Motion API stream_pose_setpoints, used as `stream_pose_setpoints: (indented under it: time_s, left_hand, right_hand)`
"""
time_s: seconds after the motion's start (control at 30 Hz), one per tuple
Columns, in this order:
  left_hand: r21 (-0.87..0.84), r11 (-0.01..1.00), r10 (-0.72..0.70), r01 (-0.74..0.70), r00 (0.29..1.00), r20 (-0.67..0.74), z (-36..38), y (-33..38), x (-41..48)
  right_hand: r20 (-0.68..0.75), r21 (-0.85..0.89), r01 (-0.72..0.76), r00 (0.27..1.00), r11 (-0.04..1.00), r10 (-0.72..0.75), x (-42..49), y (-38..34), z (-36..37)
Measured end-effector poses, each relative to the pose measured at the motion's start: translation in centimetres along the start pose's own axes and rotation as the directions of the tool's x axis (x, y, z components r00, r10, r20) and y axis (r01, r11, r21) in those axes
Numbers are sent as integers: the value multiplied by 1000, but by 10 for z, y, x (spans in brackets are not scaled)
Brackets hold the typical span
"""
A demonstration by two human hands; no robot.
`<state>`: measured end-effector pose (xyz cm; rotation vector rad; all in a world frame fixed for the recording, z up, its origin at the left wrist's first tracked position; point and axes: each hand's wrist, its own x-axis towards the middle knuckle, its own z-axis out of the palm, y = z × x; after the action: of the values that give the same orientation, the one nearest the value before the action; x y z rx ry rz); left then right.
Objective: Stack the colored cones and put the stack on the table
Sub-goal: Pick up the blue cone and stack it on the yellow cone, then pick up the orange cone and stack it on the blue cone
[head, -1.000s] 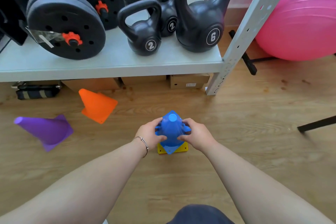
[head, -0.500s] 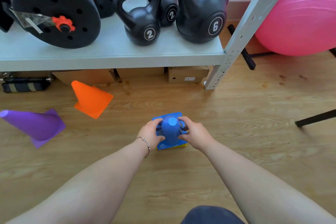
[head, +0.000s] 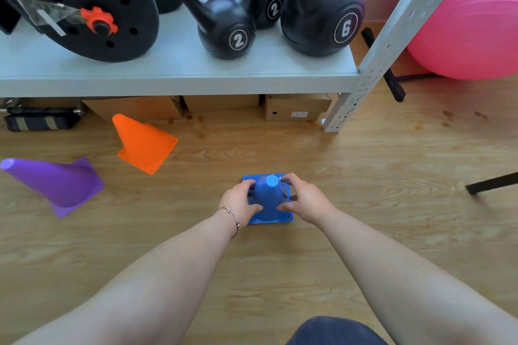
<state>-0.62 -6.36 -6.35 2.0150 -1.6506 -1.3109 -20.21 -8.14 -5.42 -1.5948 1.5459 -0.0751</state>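
Note:
A blue cone [head: 269,199] stands upright on the wooden floor, seen from above. It covers a lower cone of which only a thin edge shows under its base. My left hand [head: 241,202] grips its left side and my right hand [head: 304,200] grips its right side. An orange cone [head: 143,143] lies tipped over at the upper left, near the shelf. A purple cone [head: 56,183] lies on its side at the far left, tip pointing left.
A grey metal shelf [head: 173,75] carries black kettlebells [head: 227,17] and weight plates [head: 84,8]. Cardboard boxes [head: 297,108] sit beneath it. A pink exercise ball [head: 471,22] is at the upper right. A black leg [head: 493,183] juts in from the right.
The blue cone came down over the yellow cone and turned square with it, so the yellow base is now hidden. Both hands stay on the blue cone.

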Motion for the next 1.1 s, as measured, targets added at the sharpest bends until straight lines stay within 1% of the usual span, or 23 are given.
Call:
stream_pose_setpoints:
  time_s: [0.13, 0.23, 0.3, 0.37, 0.4, 0.47, 0.53, 0.63, 0.73, 0.83, 0.9, 1.1]
  left_hand:
    - [-41, 999, 4, -5, 1000, -19, 2, -2, -2]
    - [-52, 999, -12, 11, 1000, -19, 3, -3, -1]
    - [-27, 999, -24, 24, 1000, -12, 3, -1, -1]
    - [60, 997, -52, 52, 999, 8, 2, 3, -3]
    - [124, 989, -76, 74, 997, 14, -1, 5, -5]
    - [254, 961, -120, 113, 993, 15, -9, 10, -10]
    - [367, 920, -149, 139, 989, 2, -23, 17, -17]
    - [468, 866, -154, 175, 985, -83, -48, 30, -31]
    - [503, 839, -113, 207, 971, -210, -72, 48, -48]
    - [519, 816, -83, 256, 939, -333, -92, 57, -67]
    - [520, 806, -80, 283, 922, -378, -103, 56, -81]
    - [490, 805, -100, 334, 891, -443, -148, 28, -101]
  right_hand:
    - [3, 55, 4, 1000, 998, -4, 1, 4, 5]
    - [10, 42, 0, 1000, 999, 0, 2, 5, 7]
    - [25, 11, -11, 1000, 1000, 11, 4, 4, 6]
    - [37, -68, -15, 999, 998, 18, 3, 1, 5]
    - [41, -140, -7, 999, 990, 13, 2, -2, 3]
    - [32, -325, 24, 999, 945, -14, -3, -8, -5]
    - [11, -466, 61, 998, 882, -64, -11, -15, -16]
    - [-41, -576, 88, 990, 813, -136, -23, -29, -36]
    - [-141, -661, 83, 962, 746, -233, -35, -50, -52]
    - [-216, -678, 89, 925, 730, -313, -44, -76, -61]
    - [-232, -685, 93, 912, 723, -337, -48, -95, -61]
    - [-206, -691, 139, 903, 709, -378, -49, -159, -38]
